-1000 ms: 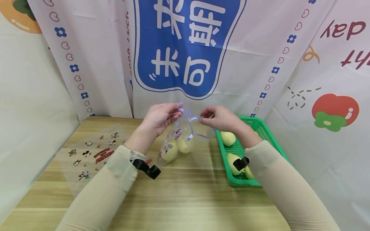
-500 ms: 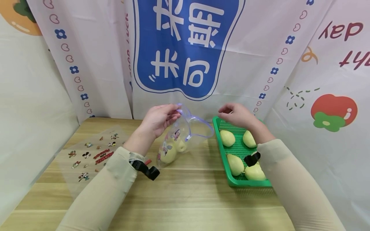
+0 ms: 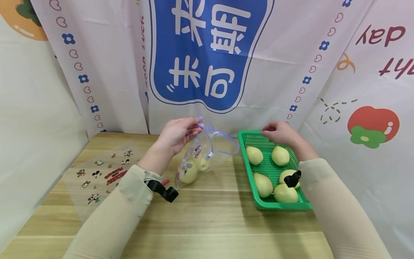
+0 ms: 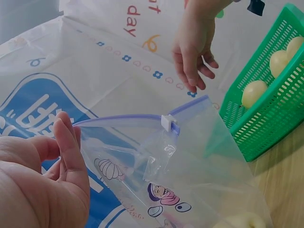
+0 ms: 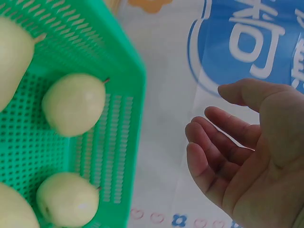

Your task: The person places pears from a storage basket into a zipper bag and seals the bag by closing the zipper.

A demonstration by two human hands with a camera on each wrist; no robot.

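Note:
My left hand (image 3: pixel 179 136) pinches the purple zip edge of a clear printed zip bag (image 3: pixel 195 153), whose mouth gapes to the right. Inside the bag, low down, lie pale yellow-green pears (image 3: pixel 188 173). A white slider (image 4: pixel 167 122) sits on the zip in the left wrist view. Over the far end of a green plastic basket (image 3: pixel 258 205) hovers my right hand (image 3: pixel 283 135), holding nothing. Its fingers are loosely bent in the right wrist view, apart from the pears (image 5: pixel 75 104). Several pears rest in the basket.
A flat clear bag (image 3: pixel 106 172) with cartoon prints lies on the wooden table (image 3: pixel 194 230) at left. Part of a small red object (image 3: pixel 165 181) shows beside the left wrist. A printed cloth (image 3: pixel 213 118) hangs behind the table.
My right hand has left the bag's edge and moved right, over the basket, uncovering more pears. The bag's mouth has spread wider. My left hand keeps its hold nearly in place.

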